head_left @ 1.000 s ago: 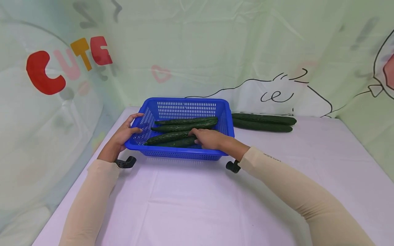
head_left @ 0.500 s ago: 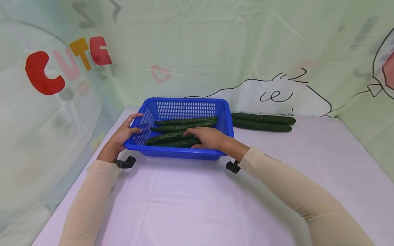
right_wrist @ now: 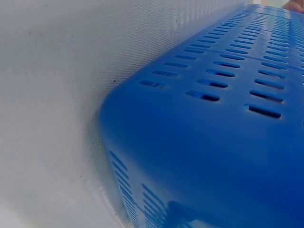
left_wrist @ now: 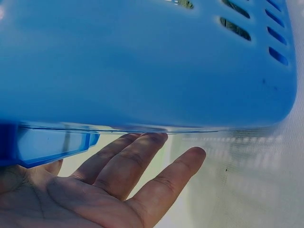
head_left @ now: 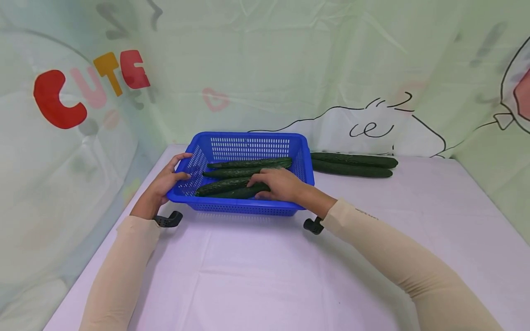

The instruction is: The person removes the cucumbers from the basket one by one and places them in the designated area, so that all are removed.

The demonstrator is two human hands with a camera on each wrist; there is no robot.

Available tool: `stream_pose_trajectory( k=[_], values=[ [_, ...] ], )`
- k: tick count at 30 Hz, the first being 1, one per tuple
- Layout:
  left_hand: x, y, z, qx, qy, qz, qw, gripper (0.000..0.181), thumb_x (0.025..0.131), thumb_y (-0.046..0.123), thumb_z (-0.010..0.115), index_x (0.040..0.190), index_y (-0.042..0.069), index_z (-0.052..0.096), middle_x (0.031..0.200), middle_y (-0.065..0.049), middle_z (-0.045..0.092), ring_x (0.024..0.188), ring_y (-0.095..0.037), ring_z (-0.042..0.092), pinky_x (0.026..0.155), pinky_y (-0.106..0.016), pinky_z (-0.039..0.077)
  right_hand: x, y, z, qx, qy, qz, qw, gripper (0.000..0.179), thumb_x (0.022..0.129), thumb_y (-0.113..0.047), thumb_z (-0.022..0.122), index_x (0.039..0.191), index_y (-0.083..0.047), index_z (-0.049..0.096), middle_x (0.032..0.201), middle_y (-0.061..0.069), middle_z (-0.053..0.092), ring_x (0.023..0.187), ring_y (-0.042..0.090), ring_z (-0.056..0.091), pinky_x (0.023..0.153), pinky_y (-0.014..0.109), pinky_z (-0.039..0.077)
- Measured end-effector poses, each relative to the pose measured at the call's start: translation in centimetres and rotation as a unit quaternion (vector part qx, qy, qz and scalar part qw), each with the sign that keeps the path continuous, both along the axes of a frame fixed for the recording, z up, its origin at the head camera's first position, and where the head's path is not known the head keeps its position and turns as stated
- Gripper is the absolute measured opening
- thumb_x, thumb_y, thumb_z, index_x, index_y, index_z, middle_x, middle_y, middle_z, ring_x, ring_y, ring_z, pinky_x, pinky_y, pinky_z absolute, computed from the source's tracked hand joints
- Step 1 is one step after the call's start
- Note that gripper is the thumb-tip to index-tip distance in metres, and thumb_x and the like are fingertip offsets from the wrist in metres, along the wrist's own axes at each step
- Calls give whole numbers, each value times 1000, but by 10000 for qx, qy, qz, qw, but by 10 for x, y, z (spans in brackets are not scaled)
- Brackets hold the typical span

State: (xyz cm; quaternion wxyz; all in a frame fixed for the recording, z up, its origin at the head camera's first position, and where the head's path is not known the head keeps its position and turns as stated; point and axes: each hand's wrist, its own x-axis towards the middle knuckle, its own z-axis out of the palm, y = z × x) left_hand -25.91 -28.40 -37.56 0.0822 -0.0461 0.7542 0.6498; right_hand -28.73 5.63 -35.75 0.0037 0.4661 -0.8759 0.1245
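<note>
- Right hand [head_left: 280, 184] has slid slightly left along the nearest cucumber [head_left: 236, 192] since a second ago, fingers now curled over it; basket unmoved
- left hand [head_left: 167, 180] rests on the left rim of the blue basket [head_left: 248, 140], thumb over the edge, fingers relaxed and straight in the left wrist view
- basket sits on the lilac desk [head_left: 269, 276]; four cucumbers inside
- two more cucumbers [head_left: 352, 165] lie on the desk just right of the basket
</note>
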Motion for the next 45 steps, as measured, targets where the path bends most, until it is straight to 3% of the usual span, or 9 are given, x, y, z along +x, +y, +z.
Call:
stream_pose_trajectory(
  k=[4, 9, 16, 33, 40, 45],
  values=[
    [0, 0, 0, 49, 27, 0, 10000, 64, 95, 2, 47, 144, 40, 32, 162, -20, 14, 138, -51, 33, 99, -64, 41, 0, -1, 0, -119, 200, -126, 9997, 30, 92, -25, 68, 121, -22, 65, 112, 5, 67, 107, 25, 63, 92, 50, 48],
    [1, 0, 1, 39, 54, 8, 10000, 64, 95, 2, 47, 145, 39, 32, 162, -20, 13, 139, -51, 33, 100, -64, 41, 0, -1, 0, -88, 537, -362, 9979, 27, 94, -21, 65, 121, -22, 63, 111, 6, 65, 108, 29, 62, 88, 49, 45],
    [1, -1, 2, 32, 39, 27, 10000, 64, 95, 2, 47, 145, 39, 32, 163, -19, 13, 139, -51, 32, 100, -64, 40, 1, -2, 0, -211, 754, -751, 9941, 24, 96, -18, 61, 120, -21, 63, 114, 8, 66, 110, 31, 55, 98, 54, 33],
    [-1, 0, 0, -60, 56, 26, 10000, 62, 94, 2, 47, 142, 40, 34, 161, -20, 17, 137, -50, 36, 98, -62, 43, 4, 2, 2, -1109, 587, -1494, 9808, 21, 98, -13, 55, 115, -18, 67, 113, 9, 66, 107, 31, 49, 108, 61, 18],
    [-5, -1, -3, -97, 91, -30, 9999, 62, 94, 2, 46, 141, 40, 35, 160, -21, 18, 136, -50, 37, 99, -63, 43, 2, 7, 5, -1794, 614, -1785, 9655, 21, 98, -15, 57, 115, -18, 68, 108, 8, 67, 107, 33, 49, 106, 61, 18],
    [-5, -2, -3, -112, 58, 12, 9999, 61, 94, 1, 46, 141, 40, 35, 159, -21, 20, 134, -50, 38, 99, -63, 43, 2, 9, 9, -2207, 364, -1822, 9575, 24, 95, -16, 61, 118, -18, 69, 112, 9, 69, 108, 33, 50, 105, 60, 18]
  ],
)
